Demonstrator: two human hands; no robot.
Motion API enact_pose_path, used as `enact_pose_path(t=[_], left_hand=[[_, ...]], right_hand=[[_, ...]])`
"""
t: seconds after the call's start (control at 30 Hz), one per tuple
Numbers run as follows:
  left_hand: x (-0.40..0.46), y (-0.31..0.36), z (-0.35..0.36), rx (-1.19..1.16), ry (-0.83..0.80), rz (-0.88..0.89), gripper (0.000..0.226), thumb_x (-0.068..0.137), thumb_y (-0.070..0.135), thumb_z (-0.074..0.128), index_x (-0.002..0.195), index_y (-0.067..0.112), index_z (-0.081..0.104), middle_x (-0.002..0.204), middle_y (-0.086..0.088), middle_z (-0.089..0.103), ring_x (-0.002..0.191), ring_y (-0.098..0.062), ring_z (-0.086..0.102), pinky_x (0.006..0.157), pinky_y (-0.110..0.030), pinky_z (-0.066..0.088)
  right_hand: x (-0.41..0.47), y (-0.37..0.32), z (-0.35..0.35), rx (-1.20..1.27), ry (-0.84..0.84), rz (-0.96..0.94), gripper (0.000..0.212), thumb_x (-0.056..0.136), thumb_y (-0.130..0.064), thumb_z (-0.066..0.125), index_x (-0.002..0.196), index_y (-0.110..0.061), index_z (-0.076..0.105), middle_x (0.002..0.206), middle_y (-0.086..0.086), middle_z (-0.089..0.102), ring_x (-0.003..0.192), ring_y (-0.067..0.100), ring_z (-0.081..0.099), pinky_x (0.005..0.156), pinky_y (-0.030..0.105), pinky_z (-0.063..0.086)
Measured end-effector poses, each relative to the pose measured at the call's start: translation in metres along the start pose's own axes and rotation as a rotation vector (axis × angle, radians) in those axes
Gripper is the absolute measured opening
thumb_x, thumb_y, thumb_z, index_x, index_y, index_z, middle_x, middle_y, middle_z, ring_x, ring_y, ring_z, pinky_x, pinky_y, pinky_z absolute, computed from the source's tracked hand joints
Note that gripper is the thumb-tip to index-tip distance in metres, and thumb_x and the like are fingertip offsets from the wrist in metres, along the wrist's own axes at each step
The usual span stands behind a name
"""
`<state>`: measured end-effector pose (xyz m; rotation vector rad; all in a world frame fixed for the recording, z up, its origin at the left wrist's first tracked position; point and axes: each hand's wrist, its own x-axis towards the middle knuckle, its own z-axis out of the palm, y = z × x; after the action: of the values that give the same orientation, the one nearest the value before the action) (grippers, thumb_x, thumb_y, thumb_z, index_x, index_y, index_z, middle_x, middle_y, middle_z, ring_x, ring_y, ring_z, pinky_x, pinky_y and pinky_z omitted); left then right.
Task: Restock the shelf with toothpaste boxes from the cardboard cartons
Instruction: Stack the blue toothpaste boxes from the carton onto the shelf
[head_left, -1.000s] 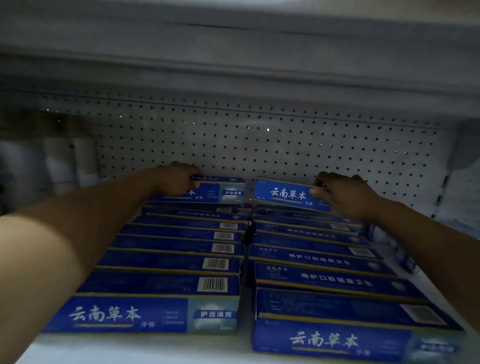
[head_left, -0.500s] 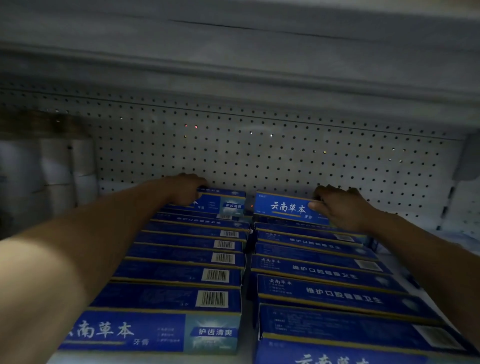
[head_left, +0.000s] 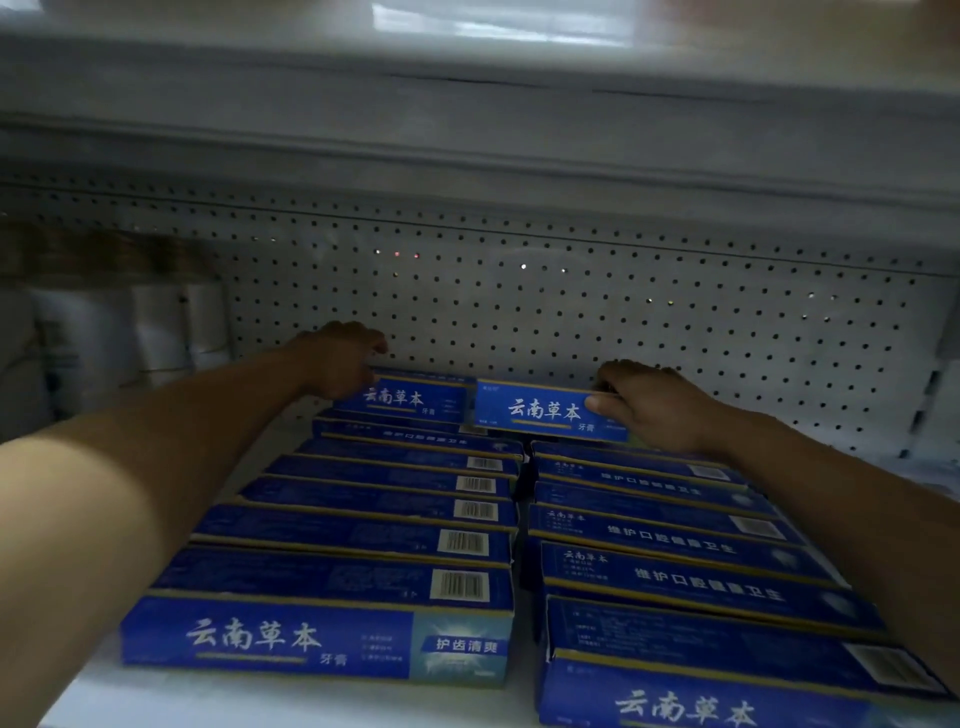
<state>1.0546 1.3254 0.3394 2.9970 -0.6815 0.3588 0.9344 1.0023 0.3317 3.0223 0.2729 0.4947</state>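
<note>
At the back of the white metal shelf (head_left: 311, 691), against the perforated pegboard panel (head_left: 571, 312), each hand pinches one slick blue cardboard toothpaste box: left hand (head_left: 337, 358), left box (head_left: 415, 402); right hand (head_left: 654, 405), right box (head_left: 540, 410). Misaligned rectangular edges could snag and topple the upright rows.

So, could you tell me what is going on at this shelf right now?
A person is stocking blue toothpaste boxes on a white shelf with a pegboard back panel. Two rows of boxes run front to back. The left hand holds the rearmost box of the left row, and the right hand pinches the rearmost box of the right row, which stands tilted up against the back. White rolls sit at the far left.
</note>
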Motion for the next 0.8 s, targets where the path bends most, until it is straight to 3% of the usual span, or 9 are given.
enact_pose_path(t=[0.2, 0.37, 0.6, 0.8], left_hand=[[-0.032, -0.028, -0.013, -0.002, 0.035, -0.103, 0.056, 0.094, 0.028, 0.054, 0.143, 0.011, 0.032, 0.145, -0.013, 0.038, 0.128, -0.027, 0.04, 0.104, -0.031, 0.036], [-0.05, -0.039, -0.011, -0.022, 0.011, -0.131, 0.055, 0.095, 0.027, 0.053, 0.143, 0.013, 0.031, 0.144, -0.012, 0.038, 0.127, -0.025, 0.04, 0.103, -0.03, 0.036], [-0.063, -0.044, -0.009, -0.055, -0.006, -0.136, 0.057, 0.094, 0.024, 0.055, 0.144, 0.014, 0.031, 0.144, -0.011, 0.038, 0.126, -0.024, 0.041, 0.103, -0.028, 0.036], [-0.088, -0.041, -0.015, -0.038, 0.035, -0.134, 0.054, 0.092, 0.023, 0.058, 0.141, 0.013, 0.036, 0.135, -0.014, 0.046, 0.119, -0.025, 0.046, 0.092, -0.025, 0.038]], right_hand=[[0.043, -0.061, 0.008, 0.043, -0.047, -0.084, 0.04, 0.098, -0.044, 0.034, 0.107, -0.008, 0.048, 0.095, 0.007, 0.051, 0.082, 0.02, 0.046, 0.072, 0.028, 0.031], [0.07, -0.105, 0.023, 0.092, -0.038, -0.09, 0.043, 0.099, -0.045, 0.033, 0.116, -0.008, 0.046, 0.11, 0.011, 0.054, 0.087, 0.02, 0.045, 0.077, 0.029, 0.03], [0.081, -0.135, 0.035, -0.015, 0.048, -0.074, 0.052, 0.099, -0.045, 0.032, 0.135, -0.008, 0.038, 0.132, 0.017, 0.041, 0.117, 0.03, 0.041, 0.096, 0.036, 0.032], [0.06, -0.142, 0.015, -0.033, 0.143, -0.185, 0.064, 0.091, -0.043, 0.053, 0.141, -0.012, 0.029, 0.139, 0.012, 0.03, 0.124, 0.028, 0.03, 0.102, 0.036, 0.027]])
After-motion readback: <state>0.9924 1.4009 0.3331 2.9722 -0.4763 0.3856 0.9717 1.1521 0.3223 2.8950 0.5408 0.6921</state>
